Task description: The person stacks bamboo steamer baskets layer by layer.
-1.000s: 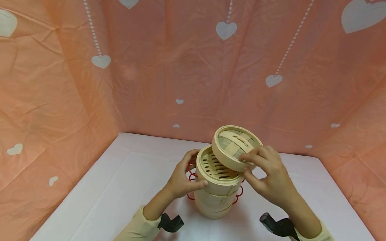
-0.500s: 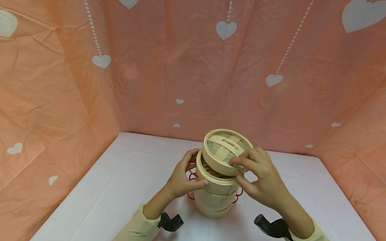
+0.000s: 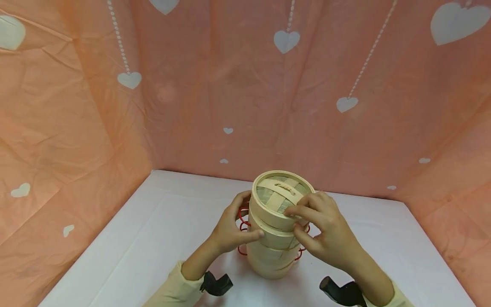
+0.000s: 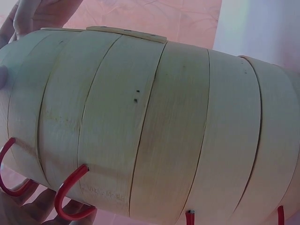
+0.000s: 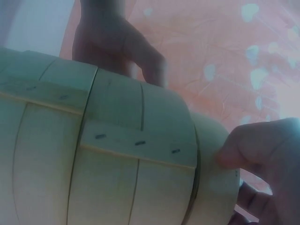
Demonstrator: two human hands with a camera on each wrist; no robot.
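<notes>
A stacked bamboo steamer (image 3: 270,258) stands upright on the white table, with red loops (image 3: 243,219) along its sides. Its round lid (image 3: 268,200), woven on top with a small cord handle, sits over the upper tier, slightly tilted. My left hand (image 3: 230,230) grips the upper tier from the left, thumb across the front and fingers going behind. At the lid's right edge my right hand (image 3: 326,228) pinches the rim, thumb on the outside and fingertips on top. The right wrist view shows the lid (image 5: 213,192) with a thin dark seam against the tier below.
The white tabletop (image 3: 142,238) surrounds the steamer. Orange cloth walls (image 3: 199,106) with white hearts enclose the table at the back and both sides. Black wrist cameras (image 3: 218,285) sit on both forearms.
My right hand has brought the lid left and down, from askew over the steamer's right side to nearly level over the top tier, covering the slats. My left hand has kept its grip.
</notes>
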